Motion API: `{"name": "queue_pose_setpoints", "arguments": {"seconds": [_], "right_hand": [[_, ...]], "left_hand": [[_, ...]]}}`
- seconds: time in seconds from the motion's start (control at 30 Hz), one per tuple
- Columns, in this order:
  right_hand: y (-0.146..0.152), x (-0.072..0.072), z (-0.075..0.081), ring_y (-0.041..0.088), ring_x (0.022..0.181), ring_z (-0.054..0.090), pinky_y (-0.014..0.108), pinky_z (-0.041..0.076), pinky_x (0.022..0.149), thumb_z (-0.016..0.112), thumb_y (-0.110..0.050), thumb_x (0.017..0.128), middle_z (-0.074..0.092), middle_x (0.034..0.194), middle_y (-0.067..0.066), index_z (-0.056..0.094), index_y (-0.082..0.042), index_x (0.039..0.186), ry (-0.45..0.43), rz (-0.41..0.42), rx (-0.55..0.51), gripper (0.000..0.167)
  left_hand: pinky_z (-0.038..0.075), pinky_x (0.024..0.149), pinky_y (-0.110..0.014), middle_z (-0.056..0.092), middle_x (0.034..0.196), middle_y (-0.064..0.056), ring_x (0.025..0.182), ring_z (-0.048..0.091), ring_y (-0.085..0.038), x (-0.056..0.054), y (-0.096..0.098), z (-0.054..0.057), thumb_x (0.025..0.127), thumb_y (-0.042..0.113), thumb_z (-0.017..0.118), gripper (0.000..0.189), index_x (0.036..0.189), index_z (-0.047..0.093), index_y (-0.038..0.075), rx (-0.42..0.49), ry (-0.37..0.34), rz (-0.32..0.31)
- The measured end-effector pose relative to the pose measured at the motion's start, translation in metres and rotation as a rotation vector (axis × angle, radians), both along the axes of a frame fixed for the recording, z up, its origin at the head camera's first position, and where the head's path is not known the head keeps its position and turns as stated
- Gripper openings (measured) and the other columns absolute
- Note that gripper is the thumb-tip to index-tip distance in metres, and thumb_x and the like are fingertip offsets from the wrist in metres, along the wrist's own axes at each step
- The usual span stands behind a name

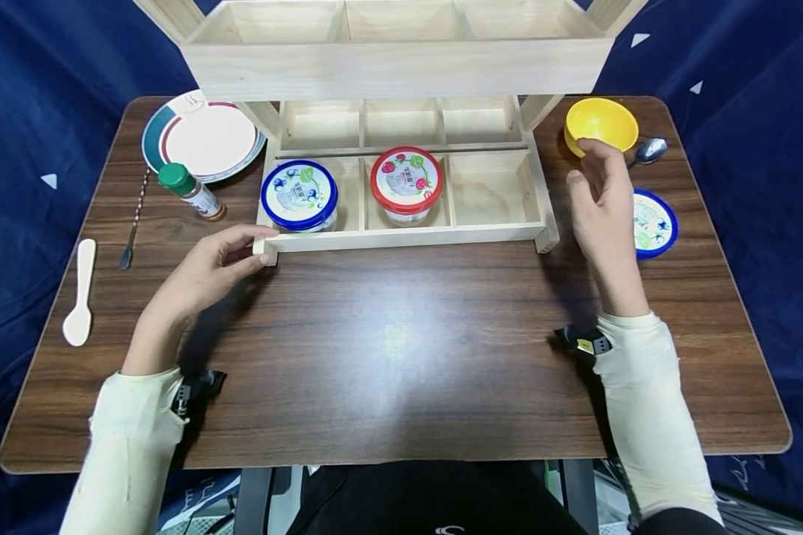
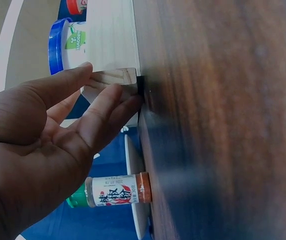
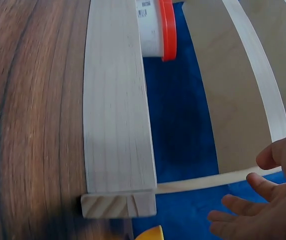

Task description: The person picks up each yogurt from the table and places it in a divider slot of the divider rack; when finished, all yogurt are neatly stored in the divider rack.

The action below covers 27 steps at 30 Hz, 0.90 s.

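My left hand (image 1: 204, 271) grips the front left corner of a wooden tiered rack (image 1: 401, 236). In the left wrist view the thumb lies on top of the corner and the fingers (image 2: 100, 107) against its end. Beside that corner, a tub with a blue lid (image 1: 300, 195) sits in the left compartment; a red-lidded tub (image 1: 407, 182) stands in the middle one. My right hand (image 1: 604, 212) hovers to the right of the rack, fingers loosely bent and holding nothing. Near it are a yellow bowl (image 1: 602, 122) and another blue-lidded tub (image 1: 654, 224), partly hidden by the hand.
Behind the right hand lies a metal spoon (image 1: 650, 151). On the left are a plate (image 1: 210, 141), a green-capped spice jar (image 1: 190, 192), a thin twisted-handle stirrer (image 1: 134, 223) and a white spoon (image 1: 80, 293). The rack's upper tier (image 1: 398, 70) overhangs the lower compartments.
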State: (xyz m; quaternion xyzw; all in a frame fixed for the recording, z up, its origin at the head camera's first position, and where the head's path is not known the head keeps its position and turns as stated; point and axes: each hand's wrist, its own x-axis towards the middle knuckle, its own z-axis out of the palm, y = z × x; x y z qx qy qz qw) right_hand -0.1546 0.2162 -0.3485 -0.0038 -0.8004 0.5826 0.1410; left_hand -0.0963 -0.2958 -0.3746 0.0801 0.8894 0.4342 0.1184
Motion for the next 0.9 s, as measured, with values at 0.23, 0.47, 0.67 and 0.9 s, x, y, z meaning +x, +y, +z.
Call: {"name": "queue_pose_setpoints", "arguments": {"seconds": [0.23,0.47,0.67,0.9], "right_hand": [[0.01,0.004,-0.002,0.019,0.145,0.048,0.031,0.031,0.124,0.05,-0.004,0.105,0.053,0.155,0.011,0.059,-0.007,0.145,0.003,-0.07,-0.033,0.041],[0.017,0.004,-0.003,0.016,0.141,0.049,0.029,0.034,0.121,0.049,-0.003,0.106,0.053,0.153,0.009,0.059,-0.008,0.145,0.016,-0.095,-0.05,0.04],[0.022,0.005,-0.001,0.016,0.127,0.055,0.025,0.046,0.103,0.048,0.0,0.107,0.057,0.138,0.001,0.061,-0.009,0.142,0.034,-0.125,-0.063,0.039],[0.033,0.01,0.003,0.02,0.141,0.052,0.026,0.035,0.12,0.05,0.004,0.105,0.061,0.144,0.004,0.065,-0.01,0.138,0.038,-0.191,-0.155,0.039]], "left_hand": [[0.049,0.083,-0.012,0.066,0.133,-0.02,0.106,0.063,-0.005,0.0,0.0,0.0,0.109,0.004,0.064,0.037,0.147,0.064,0.004,-0.002,0.015,-0.002],[0.047,0.085,-0.009,0.065,0.135,-0.022,0.106,0.06,-0.001,-0.001,-0.001,-0.001,0.109,0.002,0.063,0.039,0.148,0.062,0.001,-0.006,0.024,-0.018],[0.048,0.085,-0.009,0.065,0.136,-0.023,0.107,0.059,0.002,0.0,0.0,0.0,0.109,0.0,0.063,0.04,0.149,0.062,0.001,-0.001,0.01,-0.012],[0.048,0.086,-0.009,0.064,0.139,-0.022,0.108,0.059,0.001,0.0,0.001,0.001,0.11,0.002,0.062,0.039,0.149,0.061,0.002,0.0,-0.002,-0.003]]}}
